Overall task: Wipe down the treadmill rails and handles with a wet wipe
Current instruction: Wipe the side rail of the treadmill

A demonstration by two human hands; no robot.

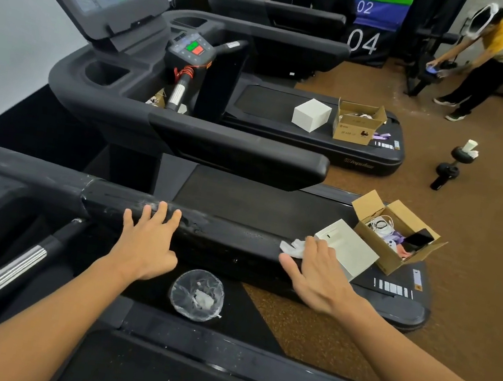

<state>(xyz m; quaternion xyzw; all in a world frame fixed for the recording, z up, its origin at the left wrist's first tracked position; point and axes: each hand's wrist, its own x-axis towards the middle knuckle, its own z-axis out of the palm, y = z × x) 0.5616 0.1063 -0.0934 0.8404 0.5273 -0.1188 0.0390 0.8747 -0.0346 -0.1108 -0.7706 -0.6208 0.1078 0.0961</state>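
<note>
A black treadmill side rail [220, 234] runs across the middle of the view, with wet streaks on its top. My left hand [146, 241] rests flat on the rail near its bend, fingers spread and holding nothing. My right hand [317, 273] presses a crumpled white wet wipe [292, 248] against the rail's right end, fingers over the wipe. A handle with a silver grip [11, 272] slants down at the lower left.
A small bin lined with clear plastic [198, 295] holds used wipes below the rail. A white box [347, 250] and an open cardboard box [398, 236] sit on the adjacent treadmill deck. Another person [492, 56] bends over equipment at the far right. A dumbbell [451, 166] lies on the floor.
</note>
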